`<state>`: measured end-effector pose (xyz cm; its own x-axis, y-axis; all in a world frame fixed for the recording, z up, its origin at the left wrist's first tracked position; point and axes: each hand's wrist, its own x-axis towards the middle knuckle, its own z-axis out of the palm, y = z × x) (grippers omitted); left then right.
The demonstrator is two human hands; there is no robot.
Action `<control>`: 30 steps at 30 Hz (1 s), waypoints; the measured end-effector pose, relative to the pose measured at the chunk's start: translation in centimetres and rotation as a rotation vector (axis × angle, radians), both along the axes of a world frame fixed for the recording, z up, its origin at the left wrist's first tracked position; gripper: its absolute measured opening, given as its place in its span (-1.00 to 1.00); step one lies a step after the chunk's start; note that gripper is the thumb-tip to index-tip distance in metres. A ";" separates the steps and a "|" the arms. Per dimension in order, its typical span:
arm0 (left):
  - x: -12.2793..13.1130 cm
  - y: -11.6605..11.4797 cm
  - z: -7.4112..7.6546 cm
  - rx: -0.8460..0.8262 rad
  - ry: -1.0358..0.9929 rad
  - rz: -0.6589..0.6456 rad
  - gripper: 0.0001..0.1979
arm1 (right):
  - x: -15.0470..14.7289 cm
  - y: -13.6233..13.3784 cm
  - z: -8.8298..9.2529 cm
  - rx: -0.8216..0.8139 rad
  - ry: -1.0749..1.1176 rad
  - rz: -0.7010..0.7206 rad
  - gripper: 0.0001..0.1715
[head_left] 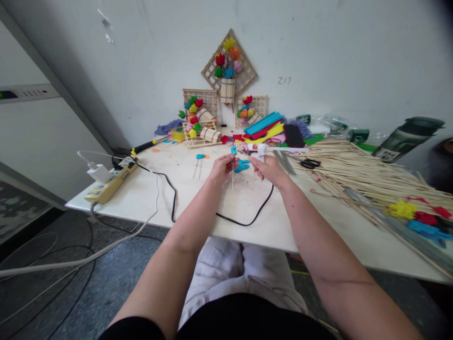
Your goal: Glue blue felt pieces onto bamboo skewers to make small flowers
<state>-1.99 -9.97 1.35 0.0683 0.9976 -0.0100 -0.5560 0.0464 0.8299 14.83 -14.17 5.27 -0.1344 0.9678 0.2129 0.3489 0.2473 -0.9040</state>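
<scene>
My left hand is closed on a thin stem that points down, with a small blue petal piece at its top. In my right hand is a white glue gun, its nozzle end turned left toward the blue piece. From below my right hand a black cord loops across the table. Loose blue petals lie between and behind my hands. To the left rest two thin stems with blue tops.
Dry sticks, black scissors and a dark bottle occupy the right side. A power strip sits at the left edge. Behind are coloured sheets, a phone, yellow tape and lattice panels with flowers.
</scene>
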 end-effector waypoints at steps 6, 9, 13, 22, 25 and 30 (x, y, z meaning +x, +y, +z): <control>0.0 0.0 -0.1 0.015 0.000 -0.012 -0.97 | 0.0 0.1 -0.1 0.009 0.000 0.010 -0.58; 0.0 0.0 -0.1 0.018 -0.007 -0.005 -0.97 | 0.0 0.0 0.0 0.007 0.000 0.017 -0.59; 0.0 0.2 -0.2 0.013 -0.018 0.011 -0.96 | 0.0 0.0 -0.1 0.014 -0.023 0.022 -0.57; -0.1 0.3 -0.2 0.015 -0.018 0.013 -0.94 | 0.0 -0.1 0.0 0.021 -0.043 0.002 -0.58; 0.0 0.1 -0.1 0.007 -0.014 0.010 -0.97 | 0.0 -0.1 0.0 0.029 -0.043 0.001 -0.59; 0.0 0.1 -0.3 0.022 -0.011 -0.003 -0.92 | -0.1 -0.3 0.2 0.030 -0.057 -0.008 -0.57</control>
<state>-1.97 -9.86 1.06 0.0711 0.9974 0.0127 -0.5648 0.0298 0.8247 14.73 -14.43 5.43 -0.1390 0.9622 0.2343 0.4017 0.2711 -0.8747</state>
